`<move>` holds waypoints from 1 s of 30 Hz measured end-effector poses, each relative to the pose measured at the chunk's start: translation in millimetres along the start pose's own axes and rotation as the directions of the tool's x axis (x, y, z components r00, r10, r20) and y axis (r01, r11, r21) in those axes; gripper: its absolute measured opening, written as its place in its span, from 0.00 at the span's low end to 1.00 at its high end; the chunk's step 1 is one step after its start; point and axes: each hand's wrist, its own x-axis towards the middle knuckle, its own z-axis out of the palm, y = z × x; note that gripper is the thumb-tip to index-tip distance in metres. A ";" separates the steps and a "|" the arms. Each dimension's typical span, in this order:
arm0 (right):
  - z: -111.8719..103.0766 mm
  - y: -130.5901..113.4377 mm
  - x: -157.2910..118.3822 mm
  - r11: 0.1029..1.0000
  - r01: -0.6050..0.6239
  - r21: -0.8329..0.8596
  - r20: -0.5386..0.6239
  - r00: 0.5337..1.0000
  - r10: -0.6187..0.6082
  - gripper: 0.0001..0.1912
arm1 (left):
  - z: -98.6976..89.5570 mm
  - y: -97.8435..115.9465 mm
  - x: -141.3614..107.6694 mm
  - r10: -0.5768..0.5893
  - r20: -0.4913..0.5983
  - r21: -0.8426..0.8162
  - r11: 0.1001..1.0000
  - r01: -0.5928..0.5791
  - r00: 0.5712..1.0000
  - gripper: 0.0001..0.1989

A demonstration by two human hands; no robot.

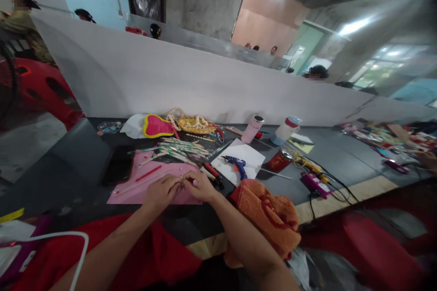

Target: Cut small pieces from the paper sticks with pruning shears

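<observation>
Over a pink sheet (136, 191), my left hand (163, 190) and my right hand (200, 185) meet with their fingertips pinched together. Whatever small piece lies between the fingers is mostly hidden. A little pink tip (195, 183) shows at my right fingers, too small to name. On the sheet, left of my hands, lie a red stick (149, 173) and a thin pale stick (131, 189). Just beyond my hands is a pile of pale sticks with green marks (180, 146). Red-handled pliers (212, 172) lie near my right hand.
A blue glue gun (239, 163) rests on white paper (223, 163). Around it stand a pink bottle (252, 129), a white-and-blue bottle (286, 131) and a red can (280, 160). An orange towel (269, 218) is beside my right forearm. A phone (118, 165) lies left; a white partition (153, 72) rises behind.
</observation>
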 end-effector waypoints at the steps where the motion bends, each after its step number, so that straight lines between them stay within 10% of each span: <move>1: 0.1 0.2 -0.3 1.000 -0.002 0.003 0.002 1.000 0.002 0.06 | -0.2 0.3 0.0 -0.005 -0.005 0.002 1.000 0.005 1.000 0.13; 30: 3.3 3.3 0.0 0.988 -0.110 0.108 0.051 0.993 0.105 0.08 | -6.8 2.4 6.2 -0.126 0.027 -0.258 0.958 0.129 0.992 0.12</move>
